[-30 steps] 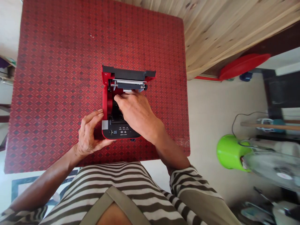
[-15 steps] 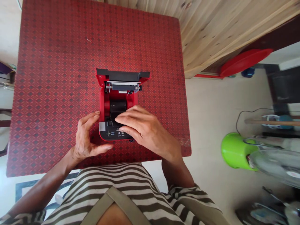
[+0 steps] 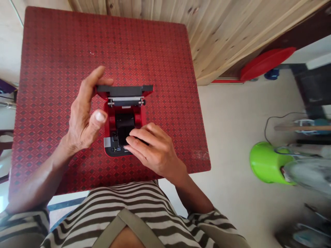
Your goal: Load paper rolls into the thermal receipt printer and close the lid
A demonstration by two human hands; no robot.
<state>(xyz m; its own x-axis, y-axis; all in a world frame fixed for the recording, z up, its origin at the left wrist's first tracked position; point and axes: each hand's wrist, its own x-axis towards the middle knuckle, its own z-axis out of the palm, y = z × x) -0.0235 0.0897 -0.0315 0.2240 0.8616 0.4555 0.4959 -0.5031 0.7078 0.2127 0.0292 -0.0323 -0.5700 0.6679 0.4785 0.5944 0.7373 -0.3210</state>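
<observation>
on our red-patterned desk the small red printer sits mid-surface, our left hand spread loose at its raised lid, our right hand seemingly resting flat across the front to steady it.

I see a red patterned tablecloth covering the table. Behind it runs a wooden plank wall. To the right, on the pale floor, a red tray leans at the wall's foot, and a green bucket stands beside a blurred fan.
</observation>
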